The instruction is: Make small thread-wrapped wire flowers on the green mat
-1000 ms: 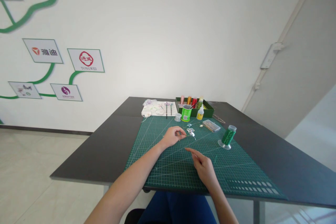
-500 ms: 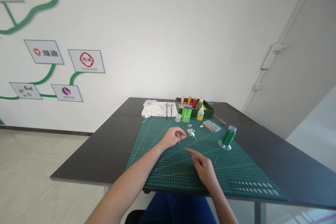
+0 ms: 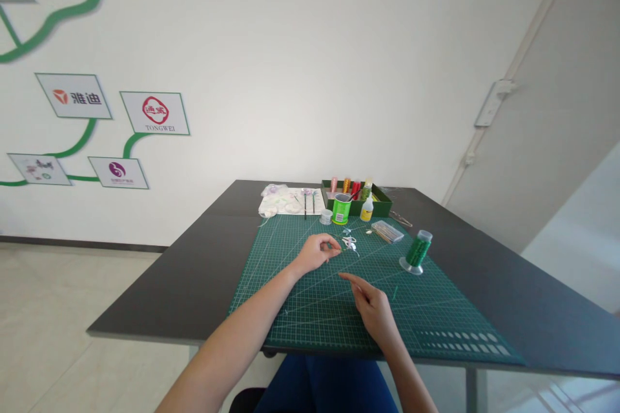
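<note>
Above the green cutting mat [image 3: 300, 329], my left hand [image 3: 317, 253] is closed in a pinch, thumb against fingers. What it pinches is too small to make out. Just beyond its fingertips is a small white piece with loops [image 3: 349, 244], perhaps touching them. My right hand [image 3: 372, 304] is nearer to me and lower, its index finger pointing left towards the left hand and the thumb pressed close. Whatever lies between those fingers cannot be made out. To the right of both hands, a spool of green thread [image 3: 418, 250] stands on its wide clear base.
At the back are a green box [image 3: 382, 208] with coloured thread spools, a green can [image 3: 341, 210], a glue bottle [image 3: 367, 209] and a white cloth [image 3: 288, 200] with thin tools. A clear case [image 3: 387, 232] lies right of centre, with tweezers [image 3: 401, 219] behind it.
The whole view has shifted slightly, so things appear a little further left. Both hands keep nearly the same pose and place over the mat.
</note>
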The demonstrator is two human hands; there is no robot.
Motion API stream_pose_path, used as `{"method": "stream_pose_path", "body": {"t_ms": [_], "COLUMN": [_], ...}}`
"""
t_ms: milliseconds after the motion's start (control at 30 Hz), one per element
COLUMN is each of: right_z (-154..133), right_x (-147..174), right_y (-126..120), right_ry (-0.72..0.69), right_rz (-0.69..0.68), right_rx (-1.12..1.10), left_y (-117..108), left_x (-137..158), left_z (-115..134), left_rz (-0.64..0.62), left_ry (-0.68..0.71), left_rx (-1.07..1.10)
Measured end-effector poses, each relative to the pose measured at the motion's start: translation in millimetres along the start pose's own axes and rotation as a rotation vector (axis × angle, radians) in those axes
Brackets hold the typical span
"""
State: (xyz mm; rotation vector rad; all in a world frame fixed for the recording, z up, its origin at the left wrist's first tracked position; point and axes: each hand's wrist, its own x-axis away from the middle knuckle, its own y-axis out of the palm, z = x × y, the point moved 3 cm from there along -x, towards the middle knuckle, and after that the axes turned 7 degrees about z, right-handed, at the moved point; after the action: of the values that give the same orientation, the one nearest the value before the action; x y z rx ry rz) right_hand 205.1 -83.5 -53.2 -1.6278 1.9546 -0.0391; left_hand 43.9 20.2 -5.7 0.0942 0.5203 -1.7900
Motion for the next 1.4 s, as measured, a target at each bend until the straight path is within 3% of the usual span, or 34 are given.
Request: {"method": "stream_pose_path", "body": {"t_ms": [1000,1400], "right_z": [12.3,8.7], "right_x": [0.0,0.0], "right_y": [0.9,1.9], "right_ry": [0.014,0.06], "right_rz": [-0.005,-0.059], "right_rx": [-0.012,0.005], "left_y": [2.2,1.6], "left_x": [-2.0,0.2], "left_z": [-9.5,-3.6], "left_rz": [0.048,0.0], "left_ry": [0.017,-0.01], "left_rx": [0.024,0.032]}}
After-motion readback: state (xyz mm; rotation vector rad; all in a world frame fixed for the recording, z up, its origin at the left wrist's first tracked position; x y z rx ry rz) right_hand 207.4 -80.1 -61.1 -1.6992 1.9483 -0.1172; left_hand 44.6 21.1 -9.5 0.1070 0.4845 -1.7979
